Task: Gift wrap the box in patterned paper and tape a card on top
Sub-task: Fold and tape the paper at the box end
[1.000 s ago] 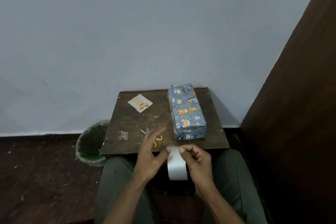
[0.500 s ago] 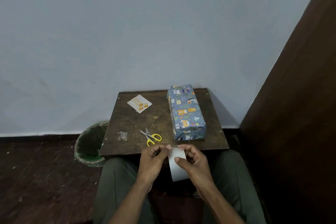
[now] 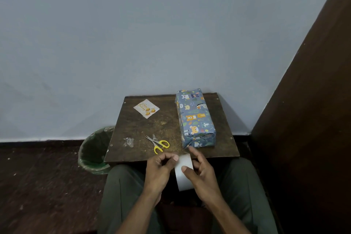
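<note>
The box [image 3: 195, 119], wrapped in blue paper with cartoon animals, lies on the right side of the small brown table [image 3: 136, 150]. A white card with gold balloons [image 3: 146, 108] rests at the table's back left. Below the table's near edge, over my lap, both hands hold a roll of clear tape [image 3: 183, 174]. My right hand [image 3: 201, 173] grips the roll with its thumb on the face. My left hand [image 3: 159, 171] pinches at the roll's top left edge with curled fingers.
Yellow-handled scissors [image 3: 159, 144] lie on the table near the front, with crumpled scraps of clear tape [image 3: 129, 141] to their left. A green-lined bin [image 3: 95, 150] stands on the floor left of the table. A dark wooden panel [image 3: 307, 119] rises at the right.
My left hand drew back from above the scissors and closed its fingers on the roll's top edge. The roll tilted slightly in my right hand.
</note>
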